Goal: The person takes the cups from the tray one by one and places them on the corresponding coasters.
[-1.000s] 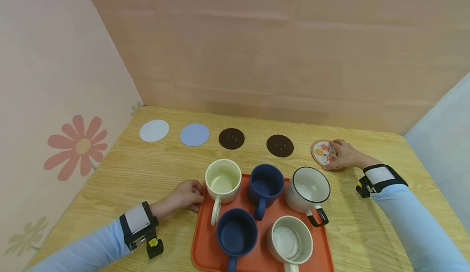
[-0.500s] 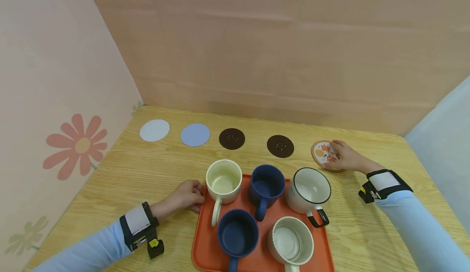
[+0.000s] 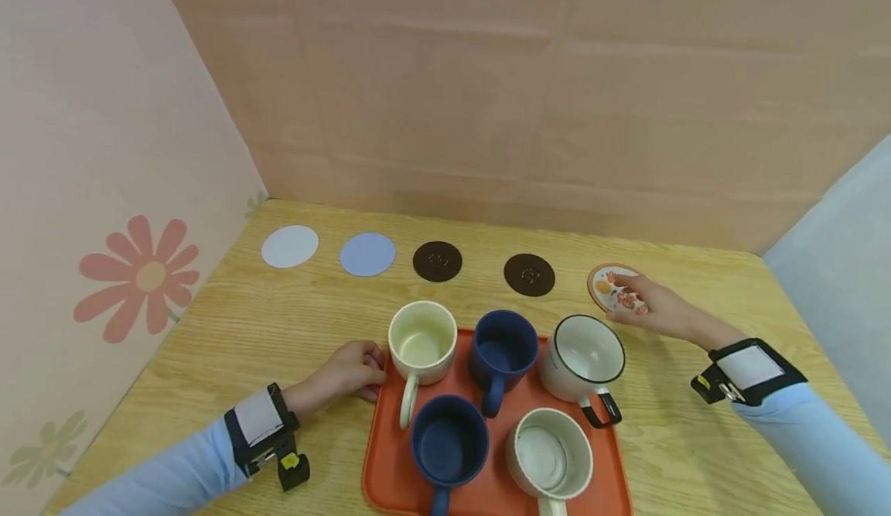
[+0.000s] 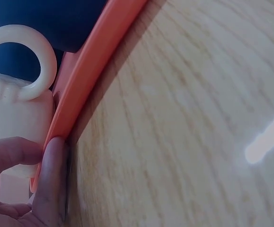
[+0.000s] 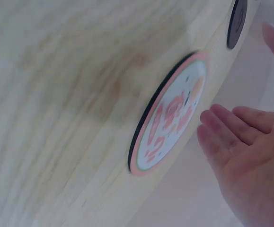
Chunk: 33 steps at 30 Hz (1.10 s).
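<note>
Red-orange rectangular tray (image 3: 390,466) carries five assorted handled mugs (image 3: 448,442) on wooden desk (image 3: 278,330); left hand (image 3: 348,370) pinches its left rim, likely for steadiness. Round orange-rimmed floral coaster (image 5: 170,116) lies flat beyond tray's far-right corner; right hand (image 3: 664,312) above, fingers loose, gripping nothing.

Wood-grain table (image 3: 271,322), beige back wall (image 3: 501,98), flower-print side wall (image 3: 90,145)

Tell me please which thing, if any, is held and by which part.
The left hand pinches the orange tray by its left rim; the right hand, near the patterned coaster, holds nothing.
</note>
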Motion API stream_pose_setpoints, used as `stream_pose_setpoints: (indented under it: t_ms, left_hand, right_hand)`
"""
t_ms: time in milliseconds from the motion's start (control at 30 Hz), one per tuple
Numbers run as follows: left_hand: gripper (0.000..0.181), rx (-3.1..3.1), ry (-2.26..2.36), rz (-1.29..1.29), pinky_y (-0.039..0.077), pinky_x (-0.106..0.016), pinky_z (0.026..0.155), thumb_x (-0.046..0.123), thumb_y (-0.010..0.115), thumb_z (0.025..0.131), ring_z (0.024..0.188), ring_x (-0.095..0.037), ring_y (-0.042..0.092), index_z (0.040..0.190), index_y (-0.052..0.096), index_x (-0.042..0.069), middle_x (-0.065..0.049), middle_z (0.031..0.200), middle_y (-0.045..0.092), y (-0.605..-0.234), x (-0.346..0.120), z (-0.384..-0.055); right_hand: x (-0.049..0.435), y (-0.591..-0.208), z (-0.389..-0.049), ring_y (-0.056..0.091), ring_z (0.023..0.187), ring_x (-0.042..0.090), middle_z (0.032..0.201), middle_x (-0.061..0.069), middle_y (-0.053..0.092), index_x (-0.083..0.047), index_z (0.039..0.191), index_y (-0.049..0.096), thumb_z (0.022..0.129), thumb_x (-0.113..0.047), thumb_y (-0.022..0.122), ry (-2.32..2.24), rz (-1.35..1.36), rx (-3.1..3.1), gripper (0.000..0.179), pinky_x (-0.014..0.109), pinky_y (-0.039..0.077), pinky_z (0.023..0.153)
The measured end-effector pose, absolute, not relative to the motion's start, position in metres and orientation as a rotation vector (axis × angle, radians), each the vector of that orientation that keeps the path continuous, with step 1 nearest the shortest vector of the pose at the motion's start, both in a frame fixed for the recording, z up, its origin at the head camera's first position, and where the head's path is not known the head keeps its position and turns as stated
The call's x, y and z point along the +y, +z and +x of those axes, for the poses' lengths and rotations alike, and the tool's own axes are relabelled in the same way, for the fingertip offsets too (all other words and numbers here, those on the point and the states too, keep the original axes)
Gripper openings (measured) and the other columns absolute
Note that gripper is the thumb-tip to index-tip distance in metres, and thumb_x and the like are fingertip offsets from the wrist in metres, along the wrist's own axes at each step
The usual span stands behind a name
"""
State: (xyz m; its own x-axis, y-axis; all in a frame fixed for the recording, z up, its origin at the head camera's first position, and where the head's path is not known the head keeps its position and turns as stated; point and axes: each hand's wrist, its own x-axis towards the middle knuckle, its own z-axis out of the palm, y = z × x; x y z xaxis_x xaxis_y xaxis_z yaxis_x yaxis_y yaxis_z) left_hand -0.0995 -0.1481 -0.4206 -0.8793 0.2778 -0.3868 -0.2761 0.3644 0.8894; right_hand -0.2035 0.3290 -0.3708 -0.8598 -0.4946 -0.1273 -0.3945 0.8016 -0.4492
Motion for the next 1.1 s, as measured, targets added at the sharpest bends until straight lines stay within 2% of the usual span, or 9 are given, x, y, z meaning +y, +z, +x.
stream_pose_setpoints:
  t_ms: [133,467,633,800,933,1100]
  left_hand:
    - [0.018,2.162,1.531,-0.006,0.056,-0.031,0.054,-0.002,0.061,0.075,0.054,-0.015,0.060,0.091,0.053,-0.007,-0.007,0.072,0.058,-0.419,-0.148,-0.099]
    - [0.020,2.180,1.516,-0.053,0.056,-0.031,0.054,-0.002,0.063,0.076,0.055,-0.016,0.059,0.093,0.053,-0.007,-0.008,0.071,0.059,-0.417,-0.147,-0.099]
    - [0.021,2.174,1.523,-0.041,0.056,-0.031,0.055,-0.002,0.062,0.076,0.056,-0.015,0.059,0.094,0.052,-0.007,-0.008,0.073,0.058,-0.413,-0.146,-0.098]
    - [0.020,2.169,1.516,-0.027,0.056,-0.031,0.057,-0.002,0.060,0.077,0.059,-0.015,0.060,0.094,0.052,-0.007,-0.009,0.075,0.058,-0.412,-0.147,-0.097]
    - [0.021,2.152,1.531,0.001,0.057,-0.032,0.060,0.000,0.061,0.079,0.062,-0.015,0.060,0.096,0.051,-0.009,-0.011,0.077,0.060,-0.413,-0.149,-0.095]
    - [0.024,2.147,1.551,0.050,0.057,-0.034,0.062,0.000,0.062,0.081,0.066,-0.017,0.062,0.099,0.051,-0.011,-0.013,0.080,0.063,-0.413,-0.149,-0.091]
  right_hand:
    - [0.323,-0.369,-0.192,0.047,0.111,0.048,0.128,0.033,0.044,0.012,0.134,0.033,0.088,-0.026,0.064,-0.624,-0.747,2.752,0.067,0.061,0.043,0.085]
    - [0.315,-0.365,-0.166,0.059,0.095,0.039,0.109,0.026,0.060,0.013,0.124,0.045,0.087,-0.008,0.063,-0.666,-0.917,2.777,0.046,0.053,0.050,0.078]
    - [0.312,-0.365,-0.150,0.062,0.090,0.031,0.104,0.021,0.063,0.015,0.121,0.046,0.085,0.000,0.063,-0.718,-0.976,2.738,0.043,0.047,0.054,0.073]
    - [0.309,-0.366,-0.138,0.061,0.089,0.012,0.100,0.010,0.064,0.008,0.119,0.051,0.085,-0.003,0.064,-0.737,-1.009,2.705,0.038,0.037,0.056,0.069]
    - [0.308,-0.369,-0.129,0.061,0.087,0.008,0.093,0.001,0.066,0.001,0.112,0.056,0.086,-0.003,0.063,-0.758,-1.009,2.676,0.027,0.031,0.056,0.066]
    - [0.308,-0.372,-0.117,0.060,0.084,0.004,0.090,0.002,0.067,0.001,0.109,0.057,0.088,-0.005,0.061,-0.772,-0.929,2.645,0.023,0.028,0.053,0.063]
